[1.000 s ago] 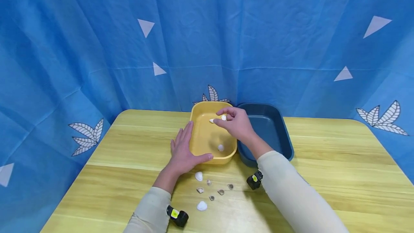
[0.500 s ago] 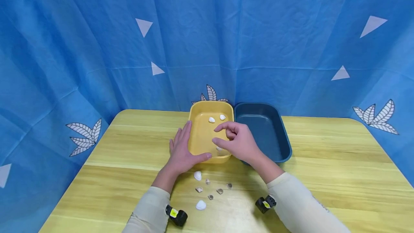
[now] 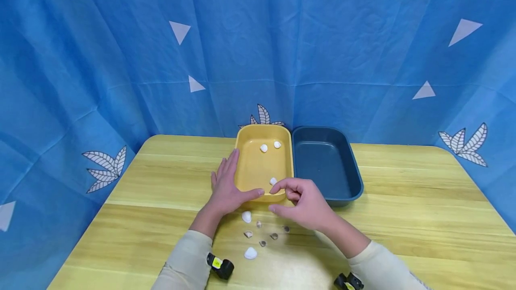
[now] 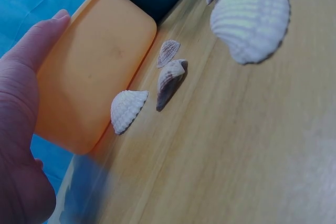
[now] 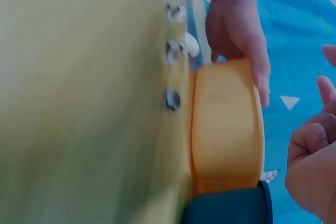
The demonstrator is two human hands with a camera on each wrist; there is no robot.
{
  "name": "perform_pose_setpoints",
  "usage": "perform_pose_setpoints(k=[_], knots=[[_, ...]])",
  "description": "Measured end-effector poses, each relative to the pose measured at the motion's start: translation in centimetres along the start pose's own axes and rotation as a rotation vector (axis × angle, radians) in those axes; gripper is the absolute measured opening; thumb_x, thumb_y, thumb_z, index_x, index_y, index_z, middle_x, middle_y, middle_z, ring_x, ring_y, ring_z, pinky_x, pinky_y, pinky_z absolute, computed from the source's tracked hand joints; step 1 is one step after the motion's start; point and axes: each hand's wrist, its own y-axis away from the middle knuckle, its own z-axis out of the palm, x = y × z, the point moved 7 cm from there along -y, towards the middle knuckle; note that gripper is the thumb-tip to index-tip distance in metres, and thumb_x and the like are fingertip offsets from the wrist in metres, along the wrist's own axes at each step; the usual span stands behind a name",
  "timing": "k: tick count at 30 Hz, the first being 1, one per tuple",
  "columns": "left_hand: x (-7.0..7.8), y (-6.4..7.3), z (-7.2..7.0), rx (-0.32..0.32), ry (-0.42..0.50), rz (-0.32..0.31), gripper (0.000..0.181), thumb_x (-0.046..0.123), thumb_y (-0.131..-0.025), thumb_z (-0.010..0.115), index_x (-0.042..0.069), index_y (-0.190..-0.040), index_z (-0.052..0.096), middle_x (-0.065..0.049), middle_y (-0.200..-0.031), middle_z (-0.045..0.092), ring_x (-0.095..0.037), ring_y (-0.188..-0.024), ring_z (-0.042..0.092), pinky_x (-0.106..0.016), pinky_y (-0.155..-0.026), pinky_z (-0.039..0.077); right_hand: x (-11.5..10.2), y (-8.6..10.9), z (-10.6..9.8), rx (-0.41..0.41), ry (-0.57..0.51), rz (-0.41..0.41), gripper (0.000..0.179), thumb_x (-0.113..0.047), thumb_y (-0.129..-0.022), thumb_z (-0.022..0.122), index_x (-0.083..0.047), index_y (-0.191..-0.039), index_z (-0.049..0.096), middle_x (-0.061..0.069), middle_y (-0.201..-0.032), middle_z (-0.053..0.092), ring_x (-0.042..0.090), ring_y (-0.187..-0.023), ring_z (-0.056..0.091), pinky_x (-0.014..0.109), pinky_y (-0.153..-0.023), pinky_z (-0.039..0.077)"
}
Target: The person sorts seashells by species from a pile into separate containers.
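Note:
My left hand (image 3: 226, 194) rests along the left side and near corner of a yellow tray (image 3: 258, 164), its thumb lying on the near rim. Three white seashells lie inside: one shell (image 3: 264, 148) and another (image 3: 277, 144) toward the far end, a third shell (image 3: 273, 181) near the front. Over the tray's near right corner hovers my right hand (image 3: 308, 205), thumb and index finger apart with nothing between them. In front of the tray, a white shell (image 3: 247, 216), a second white shell (image 3: 250, 253) and several small brownish shells (image 3: 274, 236) lie on the table.
A dark blue tray (image 3: 326, 164) stands against the yellow one's right side, with no shells in it. Both sit on a wooden table (image 3: 419, 200) near its far edge. Behind hangs a blue patterned curtain (image 3: 342, 48).
My right hand has drawn back toward me from the yellow tray's far end to its near corner, uncovering the white shells inside. My left hand has stayed in place.

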Motion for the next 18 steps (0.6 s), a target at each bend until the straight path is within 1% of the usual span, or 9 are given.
perform_pose_setpoints(k=[6, 13, 18], knots=[[-0.1, 0.0, 0.1, 0.004, -0.004, 0.004, 0.127, 0.066, -0.069, 0.080, 0.025, -0.163, 0.005, 0.009, -0.166, 0.006, -0.035, -0.150, 0.003, -0.067, -0.111, -0.004, 0.2, 1.0, 1.6, -0.060, -0.044, -0.035, 0.023, -0.009, -0.079, 0.084, -0.011, -0.098, 0.071, -0.004, -0.058, 0.022, 0.011, -0.050, 0.021, 0.025, -0.046, 0.027], [-0.1, -0.1, 0.1, 0.011, -0.001, 0.018, 0.127, 0.069, -0.068, 0.079, 0.023, -0.163, 0.007, 0.007, -0.167, 0.007, -0.035, -0.150, 0.004, -0.068, -0.111, -0.004, 0.5, 1.9, 3.3, -0.122, -0.091, -0.072, 0.024, -0.008, -0.079, 0.084, -0.011, -0.099, 0.071, -0.001, -0.059, 0.022, 0.011, -0.051, 0.021, 0.024, -0.045, 0.025], [0.0, -0.1, 0.0, 0.013, -0.001, 0.023, 0.127, 0.071, -0.068, 0.078, 0.023, -0.163, 0.008, 0.008, -0.166, 0.007, -0.035, -0.150, 0.004, -0.069, -0.110, -0.004, 1.3, 2.4, 4.6, -0.179, -0.066, -0.068, 0.025, -0.011, -0.077, 0.086, -0.009, -0.097, 0.071, -0.007, -0.061, 0.023, 0.005, -0.053, 0.024, 0.018, -0.050, 0.028]])
